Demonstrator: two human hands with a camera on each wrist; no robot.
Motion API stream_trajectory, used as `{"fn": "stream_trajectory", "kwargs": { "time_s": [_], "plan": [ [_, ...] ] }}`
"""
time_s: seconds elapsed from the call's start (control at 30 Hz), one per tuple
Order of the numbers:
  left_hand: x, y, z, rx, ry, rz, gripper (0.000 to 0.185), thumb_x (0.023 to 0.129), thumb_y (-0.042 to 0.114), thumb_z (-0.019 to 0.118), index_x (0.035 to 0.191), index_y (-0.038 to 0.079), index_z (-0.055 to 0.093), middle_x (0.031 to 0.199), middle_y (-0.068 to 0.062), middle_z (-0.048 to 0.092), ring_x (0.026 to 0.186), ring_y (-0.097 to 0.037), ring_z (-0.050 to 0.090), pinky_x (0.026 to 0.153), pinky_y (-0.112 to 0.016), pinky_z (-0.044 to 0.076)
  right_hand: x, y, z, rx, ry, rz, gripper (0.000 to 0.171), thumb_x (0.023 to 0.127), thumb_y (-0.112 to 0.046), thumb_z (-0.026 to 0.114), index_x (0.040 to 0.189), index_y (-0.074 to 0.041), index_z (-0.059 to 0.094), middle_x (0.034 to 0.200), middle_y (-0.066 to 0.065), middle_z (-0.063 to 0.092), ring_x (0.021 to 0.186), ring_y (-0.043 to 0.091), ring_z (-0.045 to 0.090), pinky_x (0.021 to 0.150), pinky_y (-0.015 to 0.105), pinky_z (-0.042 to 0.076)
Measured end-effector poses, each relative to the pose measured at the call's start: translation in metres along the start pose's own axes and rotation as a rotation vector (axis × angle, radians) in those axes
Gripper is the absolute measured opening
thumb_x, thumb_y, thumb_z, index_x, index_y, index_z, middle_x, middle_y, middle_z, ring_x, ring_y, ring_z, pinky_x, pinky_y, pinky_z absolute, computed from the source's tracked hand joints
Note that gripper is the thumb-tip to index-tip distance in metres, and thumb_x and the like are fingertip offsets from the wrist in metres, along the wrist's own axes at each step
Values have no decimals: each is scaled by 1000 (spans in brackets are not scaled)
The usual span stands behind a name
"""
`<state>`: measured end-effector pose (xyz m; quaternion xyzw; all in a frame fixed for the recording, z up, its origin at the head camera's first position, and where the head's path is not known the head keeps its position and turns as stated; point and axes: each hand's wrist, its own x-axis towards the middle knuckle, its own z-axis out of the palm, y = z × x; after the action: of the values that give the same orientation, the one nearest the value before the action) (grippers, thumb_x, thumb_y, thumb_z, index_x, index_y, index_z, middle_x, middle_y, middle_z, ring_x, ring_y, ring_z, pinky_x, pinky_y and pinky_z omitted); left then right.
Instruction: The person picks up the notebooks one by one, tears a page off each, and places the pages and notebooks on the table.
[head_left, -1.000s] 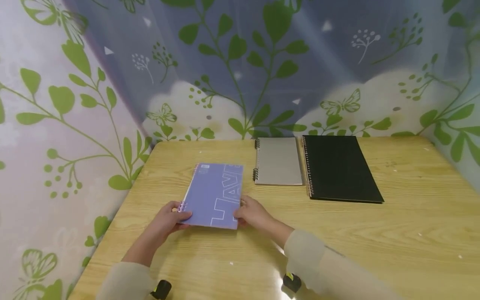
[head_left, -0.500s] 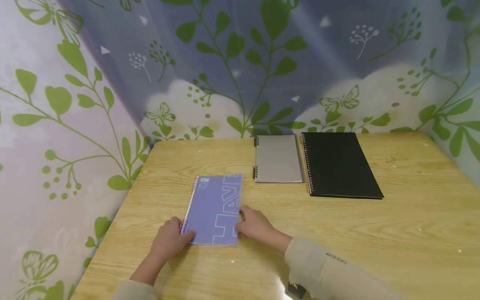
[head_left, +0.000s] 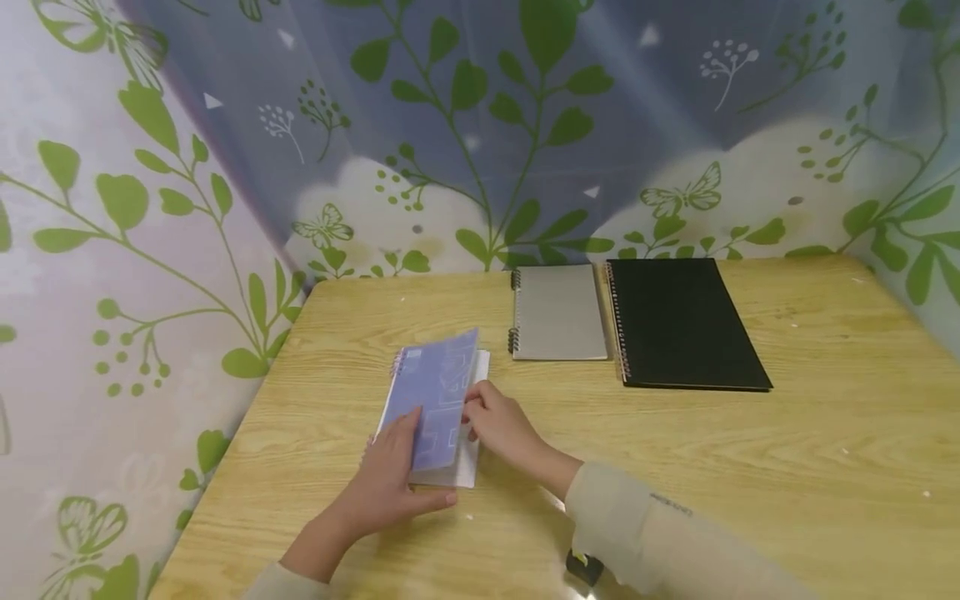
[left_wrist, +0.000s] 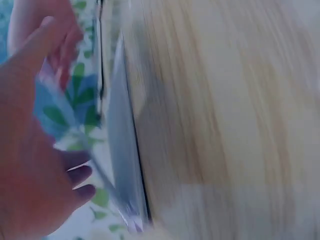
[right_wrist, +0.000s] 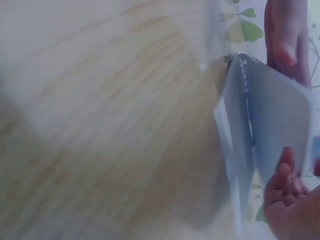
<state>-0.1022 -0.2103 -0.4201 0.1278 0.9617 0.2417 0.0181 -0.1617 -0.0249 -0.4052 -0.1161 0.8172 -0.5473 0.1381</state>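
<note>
A purple spiral-bound notebook [head_left: 438, 379] lies on the table with its front cover partly raised from the right, showing white pages [head_left: 467, 468] beneath. My right hand [head_left: 510, 429] is at the cover's right edge with bent fingers. In the right wrist view, those fingers reach against the pale inner side of the cover [right_wrist: 280, 107]. Over the lower left of the cover, near the spiral, my left hand [head_left: 378, 483] spreads its fingers and stretches its thumb out past the bottom edge. Both wrist views are blurred.
A grey spiral notebook [head_left: 558, 312] lies closed at the back of the wooden table [head_left: 735, 483]. To its right is a larger black spiral notebook [head_left: 686, 321]. A leaf-patterned curtain [head_left: 420, 208] stands behind the table's far edge.
The notebook has come nearer and down onto the table. Its cover has lifted at the right under my right hand. My left hand has left its lower-left corner and moved over the cover.
</note>
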Motion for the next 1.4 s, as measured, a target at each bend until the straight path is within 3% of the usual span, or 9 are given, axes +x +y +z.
{"fn": "stream_trajectory", "kwargs": {
  "time_s": [0.17, 0.27, 0.37, 0.53, 0.73, 0.97, 1.13, 1.27, 1.4],
  "plan": [
    [8, 12, 1, 113, 275, -39, 54, 86, 24, 64, 130, 0, 46, 120, -20, 57, 109, -34, 56, 87, -47, 48, 11, -11, 2, -33, 0, -160, 27, 91, -10, 38, 111, -11, 56, 102, 10, 66, 87, 20, 62, 69, 28, 48],
    [8, 10, -5, 59, 413, -107, 32, 90, 12, 56, 120, 1, 56, 110, -19, 64, 100, -34, 62, 79, -46, 52, 21, -5, 4, -222, 47, -219, 28, 90, -12, 45, 115, -11, 57, 110, 10, 62, 101, 25, 58, 83, 38, 47],
    [5, 1, -12, -47, 506, -145, 28, 92, 11, 53, 117, -2, 58, 108, -22, 65, 100, -36, 63, 79, -48, 52, 33, 11, 3, -459, 83, -183, 35, 90, -22, 52, 124, -12, 54, 126, 12, 54, 118, 30, 47, 96, 47, 40],
    [1, -23, -27, -222, 584, -290, 35, 94, 19, 52, 114, -8, 56, 106, -28, 63, 95, -39, 63, 78, -50, 51, 51, 37, -3, -746, 1, -82, 65, 90, -45, 53, 142, -12, 33, 149, 11, 29, 136, 32, 26, 108, 53, 24],
    [-5, -51, -46, -379, 643, -571, 50, 88, 28, 60, 125, -4, 47, 117, -27, 58, 104, -38, 58, 89, -47, 48, 63, 40, -8, -799, -46, -41, 88, 82, -56, 58, 146, -8, 22, 150, 10, 28, 137, 33, 23, 109, 52, 23],
    [-18, -93, -49, -642, 737, -763, 104, 81, 20, 68, 146, 9, -13, 149, -27, 16, 136, -40, 23, 114, -45, 20, 65, 32, -6, -811, -120, -25, 84, 84, -56, 55, 146, -9, 24, 151, 9, 23, 138, 32, 17, 109, 53, 21],
    [-23, -112, -43, -538, 657, -829, 119, 78, 18, 71, 140, 11, -30, 147, -32, 9, 135, -43, 19, 113, -49, 18, 64, 28, -7, -805, -129, -21, 83, 85, -55, 55, 146, -8, 24, 151, 10, 22, 138, 34, 16, 109, 55, 21],
    [-24, -119, -44, -258, 411, -877, 113, 79, 27, 68, 143, 2, -22, 146, -37, -1, 134, -51, 8, 109, -59, 15, 64, 27, -8, -819, -143, -9, 82, 85, -54, 55, 146, -9, 24, 151, 9, 22, 137, 34, 16, 108, 54, 21],
    [-22, -123, -47, -56, 217, -885, 105, 81, 38, 63, 144, -5, -9, 139, -44, 13, 127, -57, 14, 102, -65, 19, 64, 26, -9, -829, -156, -7, 82, 85, -54, 55, 146, -9, 25, 151, 9, 22, 137, 34, 17, 108, 54, 21]
  ]
}}
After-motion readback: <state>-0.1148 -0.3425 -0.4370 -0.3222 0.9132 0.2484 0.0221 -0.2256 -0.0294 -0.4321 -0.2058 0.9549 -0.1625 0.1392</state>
